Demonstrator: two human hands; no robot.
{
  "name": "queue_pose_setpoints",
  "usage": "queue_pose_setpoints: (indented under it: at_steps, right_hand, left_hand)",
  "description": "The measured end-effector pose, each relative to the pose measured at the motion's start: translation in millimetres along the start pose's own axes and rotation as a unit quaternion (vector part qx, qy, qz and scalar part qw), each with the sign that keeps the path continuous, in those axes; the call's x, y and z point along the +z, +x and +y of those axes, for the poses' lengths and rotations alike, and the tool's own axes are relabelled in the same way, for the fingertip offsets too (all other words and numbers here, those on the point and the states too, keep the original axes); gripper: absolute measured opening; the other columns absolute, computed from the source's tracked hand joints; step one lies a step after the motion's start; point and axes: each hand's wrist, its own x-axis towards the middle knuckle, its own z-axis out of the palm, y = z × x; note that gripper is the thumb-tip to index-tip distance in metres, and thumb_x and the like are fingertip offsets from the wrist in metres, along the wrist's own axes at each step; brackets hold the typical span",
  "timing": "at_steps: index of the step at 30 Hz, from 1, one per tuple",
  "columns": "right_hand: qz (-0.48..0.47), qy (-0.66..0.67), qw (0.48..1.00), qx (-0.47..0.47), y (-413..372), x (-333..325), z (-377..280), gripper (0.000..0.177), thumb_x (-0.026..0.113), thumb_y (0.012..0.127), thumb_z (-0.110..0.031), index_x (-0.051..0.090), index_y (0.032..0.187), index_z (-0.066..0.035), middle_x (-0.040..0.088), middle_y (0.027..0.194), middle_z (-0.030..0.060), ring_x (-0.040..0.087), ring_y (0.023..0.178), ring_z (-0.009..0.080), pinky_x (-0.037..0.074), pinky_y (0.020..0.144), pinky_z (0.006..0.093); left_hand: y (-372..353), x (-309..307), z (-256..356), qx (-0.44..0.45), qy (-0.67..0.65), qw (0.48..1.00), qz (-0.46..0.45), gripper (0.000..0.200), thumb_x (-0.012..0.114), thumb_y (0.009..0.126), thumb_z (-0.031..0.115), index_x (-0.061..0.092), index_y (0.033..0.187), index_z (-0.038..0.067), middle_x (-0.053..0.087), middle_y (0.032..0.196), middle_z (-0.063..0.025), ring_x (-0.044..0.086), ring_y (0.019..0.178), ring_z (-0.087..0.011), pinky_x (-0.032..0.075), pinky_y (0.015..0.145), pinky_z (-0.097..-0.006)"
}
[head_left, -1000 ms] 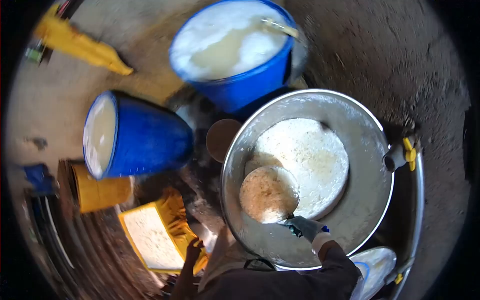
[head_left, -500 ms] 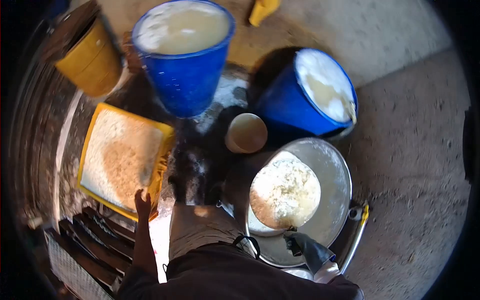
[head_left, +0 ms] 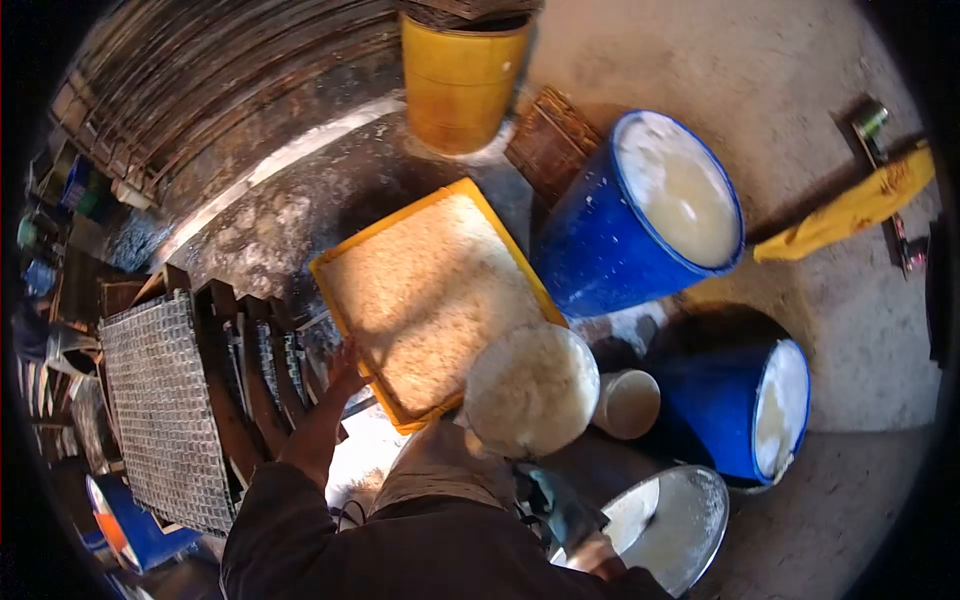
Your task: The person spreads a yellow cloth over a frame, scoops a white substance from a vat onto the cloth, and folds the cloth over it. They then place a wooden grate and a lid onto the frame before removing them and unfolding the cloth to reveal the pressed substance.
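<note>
My right hand (head_left: 562, 507), in a dark glove, grips the near edge of a round white scoop (head_left: 533, 390) heaped with pale, crumbly, wet-looking stuff. The scoop overlaps the near right corner of a yellow crate (head_left: 519, 252), which is filled with a similar pale crumbly mass. Bare and with fingers apart, my left hand (head_left: 346, 372) is right at the crate's near left rim. A wide metal basin (head_left: 700, 540) lies below and right of my gloved hand, with whitish residue on its wall.
Two blue drums (head_left: 590, 250) (head_left: 705, 405) hold white, foamy liquid. A small pale bucket (head_left: 630, 404) stands between the scoop and the lower drum. Wooden frames with woven mesh (head_left: 165, 420) are stacked at left. Behind the crate is a yellow drum (head_left: 465, 95).
The view has swung left. The filled scoop has moved from over the metal basin to the crate's near right corner. My left hand stays by the crate's near edge.
</note>
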Motion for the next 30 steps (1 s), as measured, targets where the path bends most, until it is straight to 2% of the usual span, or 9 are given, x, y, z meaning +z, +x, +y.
queue_pose_setpoints:
  at_steps: [9, 15, 18, 19, 21, 23, 25, 27, 30]
  right_hand:
    - [-0.173, -0.090, 0.977, -0.083, 181, 88, -80, 0.025, 0.054, 0.098, -0.033, 0.065, 0.107, -0.012, 0.059, 0.086, -0.0027, 0.055, 0.080, 0.0073, 0.047, 0.078, 0.0220]
    - [-0.127, -0.108, 0.982, -0.084, 209, 132, -125, 0.019, 0.066, 0.088, -0.034, 0.061, 0.083, -0.016, 0.058, 0.073, -0.0030, 0.055, 0.068, 0.0102, 0.047, 0.065, 0.0258]
    - [-0.022, -0.043, 0.993, -0.112, 218, 133, -138, 0.022, 0.063, 0.090, -0.033, 0.059, 0.077, -0.015, 0.055, 0.066, -0.0021, 0.055, 0.059, 0.0143, 0.046, 0.056, 0.0299]
    - [0.080, -0.151, 0.936, -0.308, 251, 111, -143, 0.022, 0.061, 0.091, -0.032, 0.060, 0.080, -0.013, 0.058, 0.068, -0.0002, 0.057, 0.061, 0.0156, 0.047, 0.058, 0.0303]
    - [0.284, -0.335, 0.651, -0.619, 297, 60, -149, 0.024, 0.058, 0.093, -0.032, 0.061, 0.085, -0.009, 0.062, 0.072, 0.0036, 0.061, 0.065, 0.0181, 0.049, 0.062, 0.0310]
    - [0.363, -0.105, 0.781, -0.497, 286, 36, -196, 0.019, 0.060, 0.093, -0.026, 0.062, 0.091, -0.007, 0.065, 0.077, 0.0046, 0.062, 0.066, 0.0163, 0.051, 0.063, 0.0329]
    - [0.481, -0.115, 0.678, -0.544, 210, 17, -232, 0.019, 0.071, 0.083, -0.022, 0.067, 0.092, -0.005, 0.069, 0.082, 0.0103, 0.065, 0.066, 0.0198, 0.050, 0.059, 0.0340]
    - [0.386, 0.031, 0.794, -0.470, 140, -21, -225, 0.023, 0.072, 0.081, -0.020, 0.065, 0.097, -0.004, 0.067, 0.081, 0.0075, 0.062, 0.066, 0.0170, 0.050, 0.060, 0.0324]
    - [0.428, 0.133, 0.714, -0.537, 66, -110, -167, 0.026, 0.077, 0.078, -0.014, 0.061, 0.097, -0.006, 0.065, 0.084, 0.0013, 0.056, 0.073, 0.0089, 0.049, 0.065, 0.0278]
  left_hand:
    - [2, -20, 20, -0.057, 0.037, 0.997, -0.040, 0.133, 0.085, 0.064, 0.055, 0.004, 0.156, 0.005, 0.001, 0.165, -0.0123, 0.012, 0.151, -0.0265, 0.024, 0.115, -0.0582]
    - [8, -18, 25, -0.083, 0.035, 0.994, -0.069, 0.135, 0.086, 0.063, 0.056, 0.004, 0.156, 0.003, 0.004, 0.164, -0.0118, 0.015, 0.150, -0.0246, 0.022, 0.116, -0.0571]
    - [6, -16, 22, -0.075, 0.045, 0.993, -0.083, 0.134, 0.086, 0.063, 0.054, 0.005, 0.156, 0.003, 0.004, 0.165, -0.0093, 0.015, 0.150, -0.0235, 0.023, 0.116, -0.0574]
    - [12, -13, 21, -0.073, 0.048, 0.993, -0.080, 0.134, 0.086, 0.063, 0.054, 0.005, 0.156, 0.003, 0.004, 0.165, -0.0087, 0.015, 0.150, -0.0233, 0.023, 0.116, -0.0576]
    - [11, -19, 22, -0.067, 0.051, 0.993, -0.088, 0.133, 0.086, 0.064, 0.054, 0.005, 0.156, 0.003, 0.005, 0.165, -0.0093, 0.015, 0.151, -0.0245, 0.024, 0.116, -0.0557]
    - [10, -40, 34, -0.076, 0.017, 0.989, -0.127, 0.133, 0.086, 0.064, 0.054, 0.004, 0.156, 0.003, 0.002, 0.165, -0.0095, 0.011, 0.151, -0.0255, 0.025, 0.117, -0.0543]
    - [28, -10, 14, -0.018, 0.031, 0.997, -0.068, 0.124, 0.083, 0.068, 0.052, 0.010, 0.156, 0.004, 0.011, 0.163, -0.0191, 0.020, 0.149, -0.0302, 0.026, 0.117, -0.0492]
    - [52, 19, -6, 0.062, 0.136, 0.988, -0.044, 0.126, 0.076, 0.072, 0.061, 0.002, 0.157, 0.006, 0.004, 0.162, -0.0230, 0.010, 0.150, -0.0350, 0.022, 0.119, -0.0461]
    - [39, 18, 46, -0.011, -0.078, 0.985, 0.157, 0.069, 0.064, 0.086, 0.043, 0.045, 0.139, 0.003, 0.057, 0.128, -0.0221, 0.060, 0.112, -0.0313, 0.044, 0.099, -0.0502]
